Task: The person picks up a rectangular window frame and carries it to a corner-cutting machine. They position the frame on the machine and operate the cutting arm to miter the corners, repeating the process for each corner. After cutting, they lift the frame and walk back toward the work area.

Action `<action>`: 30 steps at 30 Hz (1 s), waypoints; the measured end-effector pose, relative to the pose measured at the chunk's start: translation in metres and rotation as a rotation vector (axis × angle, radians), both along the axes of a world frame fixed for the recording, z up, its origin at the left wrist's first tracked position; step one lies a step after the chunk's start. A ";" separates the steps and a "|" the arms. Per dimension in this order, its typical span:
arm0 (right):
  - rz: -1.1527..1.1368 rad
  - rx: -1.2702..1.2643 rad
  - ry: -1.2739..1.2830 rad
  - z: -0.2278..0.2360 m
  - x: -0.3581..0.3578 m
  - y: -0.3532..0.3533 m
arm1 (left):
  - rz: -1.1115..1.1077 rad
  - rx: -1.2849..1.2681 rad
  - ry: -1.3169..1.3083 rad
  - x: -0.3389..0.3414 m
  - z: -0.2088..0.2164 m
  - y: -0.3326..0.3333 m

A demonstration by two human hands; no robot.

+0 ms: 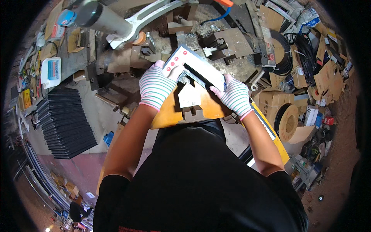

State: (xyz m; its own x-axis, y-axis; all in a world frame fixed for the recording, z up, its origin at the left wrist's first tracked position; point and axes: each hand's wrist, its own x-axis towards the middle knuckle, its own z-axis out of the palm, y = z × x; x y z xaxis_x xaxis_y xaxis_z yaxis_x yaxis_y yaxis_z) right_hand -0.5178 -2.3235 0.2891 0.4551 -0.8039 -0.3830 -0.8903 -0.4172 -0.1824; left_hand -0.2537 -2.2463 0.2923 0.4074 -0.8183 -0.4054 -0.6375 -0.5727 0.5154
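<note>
A white rectangular panel (199, 63) with a blue-grey edge and several red round marks is held tilted in front of me. My left hand (157, 86), in a striped knit glove, grips its left end. At the other end my right hand (234, 94), gloved alike, has its fingers closed round the panel. A black strip (198, 76) runs along the panel's near side; whether it is fixed to it I cannot tell. Just below, a pale house-shaped plate (189, 96) stands by a small notched metal block (193, 113) on an orange board (168, 114).
Metal fixtures (228, 42) and scattered shavings cover the bench beyond. A pale machine arm (143, 19) reaches over at upper left. Stacked black strips (65, 123) and a white jug (51, 72) lie left. Cartons (270, 102), a cable spool (288, 121) and black coils (282, 52) crowd the right.
</note>
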 end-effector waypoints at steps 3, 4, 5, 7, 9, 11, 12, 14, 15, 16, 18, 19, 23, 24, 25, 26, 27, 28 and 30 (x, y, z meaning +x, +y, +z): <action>-0.004 0.037 0.010 0.006 -0.001 0.002 | 0.072 -0.375 -0.085 0.001 -0.003 0.017; -0.007 0.046 0.013 0.007 -0.002 0.002 | 0.066 -0.459 -0.104 0.002 0.000 0.028; 0.006 0.033 -0.008 0.007 -0.003 0.003 | 0.062 -0.712 -0.070 0.008 0.006 0.038; 0.009 0.004 -0.055 0.007 -0.006 0.003 | 0.049 -1.077 -0.189 0.031 0.025 0.041; 0.012 -0.009 -0.074 0.006 -0.007 0.005 | 0.298 -1.157 -0.087 0.061 0.048 0.017; 0.018 -0.029 -0.080 0.005 -0.008 0.006 | 0.164 -1.081 -0.041 0.100 0.080 -0.012; 0.020 -0.018 -0.070 0.004 -0.008 0.006 | 0.086 -0.994 0.083 0.112 0.093 -0.021; 0.024 -0.014 -0.062 0.004 -0.010 0.006 | 0.082 -1.012 0.304 0.100 0.095 -0.038; 0.032 -0.058 -0.101 0.003 -0.010 0.007 | 0.091 -1.084 0.350 0.088 0.094 -0.034; 0.037 -0.064 -0.115 0.003 -0.010 0.007 | 0.051 -1.063 0.314 0.077 0.094 -0.025; 0.034 -0.068 -0.118 0.002 -0.011 0.007 | -0.077 -1.009 0.430 0.052 0.095 -0.010; 0.031 -0.065 -0.113 0.001 -0.011 0.007 | -0.150 -0.919 0.434 0.043 0.099 -0.005; 0.032 -0.073 -0.116 0.001 -0.011 0.008 | -0.254 -0.690 0.085 0.015 0.116 -0.007; 0.038 -0.075 -0.113 0.002 -0.010 0.008 | -0.230 -0.675 0.105 0.009 0.118 -0.011; 0.042 -0.077 -0.106 0.004 -0.010 0.009 | -0.161 -0.611 0.177 0.003 0.119 -0.014; 0.045 -0.071 -0.093 0.006 -0.010 0.008 | -0.173 -0.628 0.193 -0.001 0.120 -0.018; 0.038 -0.066 -0.087 0.007 -0.009 0.008 | -0.171 -0.618 0.148 -0.004 0.119 -0.020; 0.016 0.008 -0.056 0.010 -0.009 0.008 | -0.168 -0.607 0.103 -0.006 0.118 -0.022; 0.022 0.002 -0.045 0.013 -0.008 0.008 | -0.179 -0.630 0.098 -0.008 0.116 -0.024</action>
